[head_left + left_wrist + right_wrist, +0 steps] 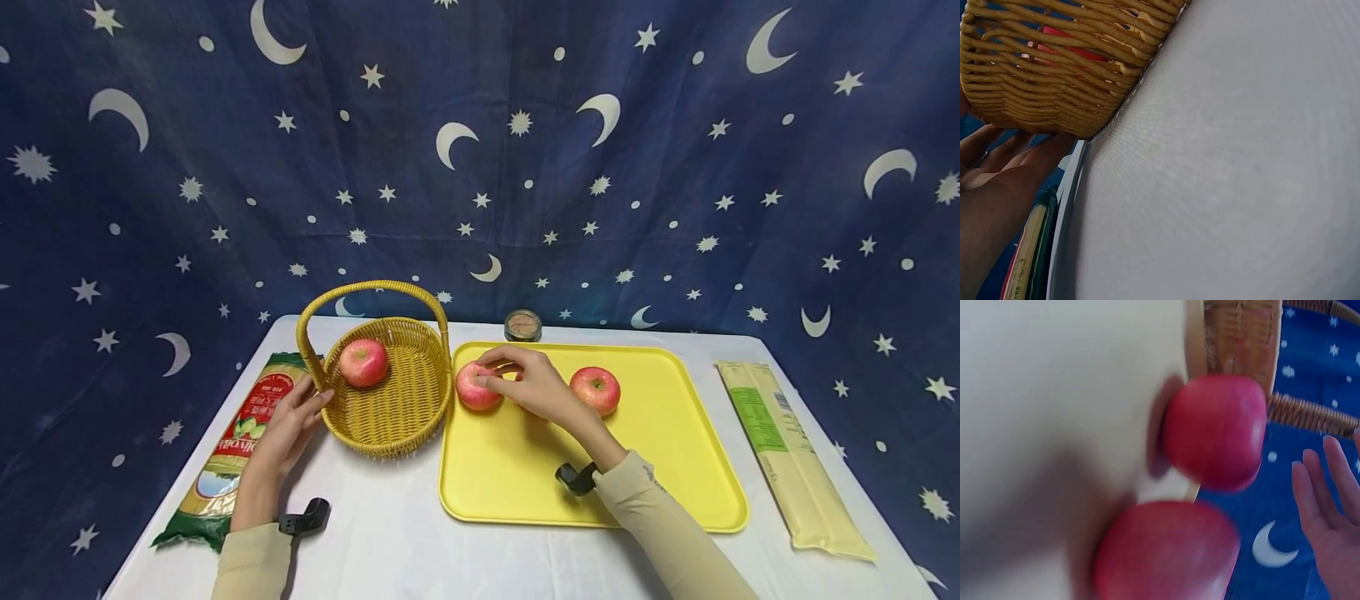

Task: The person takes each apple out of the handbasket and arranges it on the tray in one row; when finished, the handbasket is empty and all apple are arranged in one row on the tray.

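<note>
My left hand [285,429] rests against the left side of a yellow wicker basket [386,429], fingers fairly straight along its wall near the handle's base. One red apple [363,362] lies in the basket. Above the left part of a yellow tray [600,492], my right hand [536,385] hovers over an apple [472,392], fingers spread. In the right wrist view its fingers stand apart from that apple [1216,431] and from a second, nearer apple [1166,556]. Another apple [595,390] sits on the tray, right of the hand.
A red and green pasta bag [243,442] lies left of the basket, partly behind my left forearm. Behind the tray stands a small round tin [522,325]. At the right lies a long pale packet [791,458]. A starry blue cloth [480,183] hangs behind the white table.
</note>
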The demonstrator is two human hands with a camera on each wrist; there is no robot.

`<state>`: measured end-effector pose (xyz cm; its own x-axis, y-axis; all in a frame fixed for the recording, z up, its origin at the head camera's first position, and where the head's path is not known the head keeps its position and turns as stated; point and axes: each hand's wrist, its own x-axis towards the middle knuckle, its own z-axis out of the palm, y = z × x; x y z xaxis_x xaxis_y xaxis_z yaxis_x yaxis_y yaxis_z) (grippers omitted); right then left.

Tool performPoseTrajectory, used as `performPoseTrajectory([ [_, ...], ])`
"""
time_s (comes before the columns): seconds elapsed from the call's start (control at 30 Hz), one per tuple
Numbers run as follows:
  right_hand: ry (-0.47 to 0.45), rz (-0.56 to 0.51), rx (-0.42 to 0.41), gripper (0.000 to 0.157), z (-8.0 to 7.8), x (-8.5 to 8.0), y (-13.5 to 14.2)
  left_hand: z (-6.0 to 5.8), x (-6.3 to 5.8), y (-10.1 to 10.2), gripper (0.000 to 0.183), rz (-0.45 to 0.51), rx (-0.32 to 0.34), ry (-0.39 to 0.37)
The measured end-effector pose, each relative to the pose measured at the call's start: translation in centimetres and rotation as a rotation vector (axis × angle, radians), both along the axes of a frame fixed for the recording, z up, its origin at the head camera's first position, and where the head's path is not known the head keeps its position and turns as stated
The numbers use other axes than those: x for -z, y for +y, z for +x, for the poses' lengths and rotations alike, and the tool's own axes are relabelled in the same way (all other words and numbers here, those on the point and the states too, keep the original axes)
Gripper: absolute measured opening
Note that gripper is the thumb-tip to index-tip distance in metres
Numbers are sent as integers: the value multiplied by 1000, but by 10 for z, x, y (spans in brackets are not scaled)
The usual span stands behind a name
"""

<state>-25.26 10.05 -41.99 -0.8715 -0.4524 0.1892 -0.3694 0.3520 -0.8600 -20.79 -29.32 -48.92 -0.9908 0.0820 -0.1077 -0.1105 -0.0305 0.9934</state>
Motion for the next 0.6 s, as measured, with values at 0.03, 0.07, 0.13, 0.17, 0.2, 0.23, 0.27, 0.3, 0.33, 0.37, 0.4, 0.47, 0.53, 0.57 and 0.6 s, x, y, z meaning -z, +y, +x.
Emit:
performPoseTrajectory([
  [0.03, 5, -2, -15, 29, 0, -1, -5, 0, 0, 0, 78, 5, 2, 4],
  [0.07, 5, -13, -34, 28, 0, -1, -10, 0, 0, 0, 77, 6, 3, 5],
  [0.13, -2, -40, -74, 28, 1, -3, -20, 0, 1, 0, 77, 8, 2, 7],
  [0.17, -9, -51, -88, 27, 1, -3, -25, 0, 1, 0, 77, 9, 3, 6],
  [0.2, -20, -62, -102, 28, 2, -5, -30, 0, 1, 0, 77, 10, 2, 6],
  [0.23, -24, -67, -115, 27, 2, -5, -35, 0, 1, 0, 77, 11, 2, 4],
  [0.27, -24, -66, -124, 26, 3, -6, -40, -1, 1, 0, 77, 12, 2, 3],
  [0.3, -22, -64, -133, 25, 3, -8, -44, -1, 1, 0, 77, 15, 0, 1],
  [0.33, -17, -57, -140, 24, 3, -9, -49, 0, 1, 0, 77, 14, -1, -2],
  [0.37, -12, -52, -148, 24, 2, -10, -54, 0, 0, 0, 77, 13, -4, -4],
  [0.4, -4, -48, -159, 24, 2, -11, -58, 0, 0, 0, 77, 11, -5, -7],
  [0.47, 18, -37, -175, 24, 1, -12, -66, 0, 0, -1, 77, 3, -8, -11],
  [0.53, 27, -37, -195, 23, -1, -13, -74, 0, 0, -1, 77, -7, -8, -16],
  [0.57, 32, -37, -205, 23, -2, -13, -78, 0, 0, -1, 77, -10, -7, -17],
  [0.6, 37, -35, -213, 23, -3, -14, -82, 0, 0, -1, 77, -15, -7, -19],
])
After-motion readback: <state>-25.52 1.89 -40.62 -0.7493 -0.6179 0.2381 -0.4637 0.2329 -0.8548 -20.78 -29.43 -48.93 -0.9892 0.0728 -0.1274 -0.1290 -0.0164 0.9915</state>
